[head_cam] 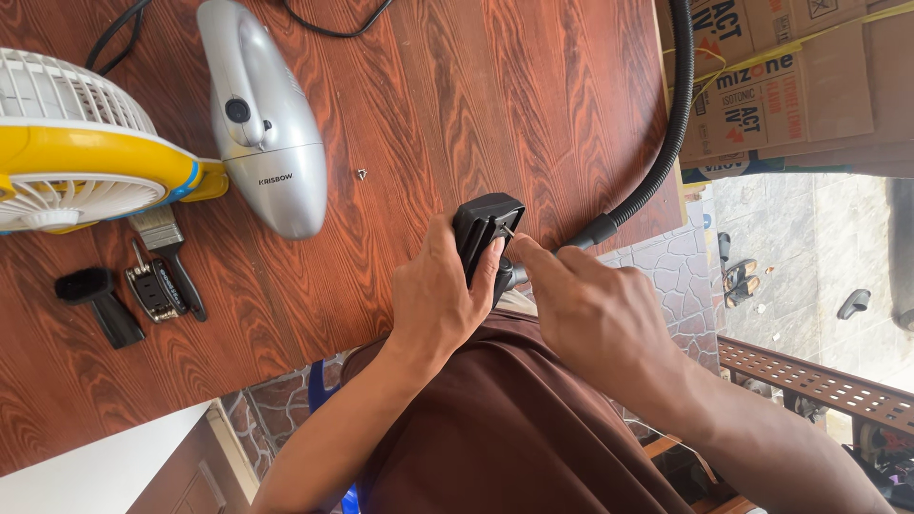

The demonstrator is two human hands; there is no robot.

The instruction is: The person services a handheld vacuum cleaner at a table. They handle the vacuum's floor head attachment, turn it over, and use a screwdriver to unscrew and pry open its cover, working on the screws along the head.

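Observation:
My left hand (440, 300) grips a black rectangular vacuum nozzle (484, 221) at the table's near edge, with the thumb pressed along its side. A black corrugated hose (669, 124) runs from the nozzle up to the right. My right hand (592, 306) is beside the nozzle. Its thumb and forefinger pinch a small metal piece (510, 231) against the nozzle's edge; it is too small to identify. Both forearms come up from below over my brown shirt.
On the reddish wooden table (495, 105) lie a silver handheld vacuum (262, 114), a yellow and white fan (76, 152), a paintbrush (169, 249), a folding multi-tool (152, 290), a black attachment (95, 303) and a loose screw (362, 173). Cardboard boxes (790, 86) stand at the right.

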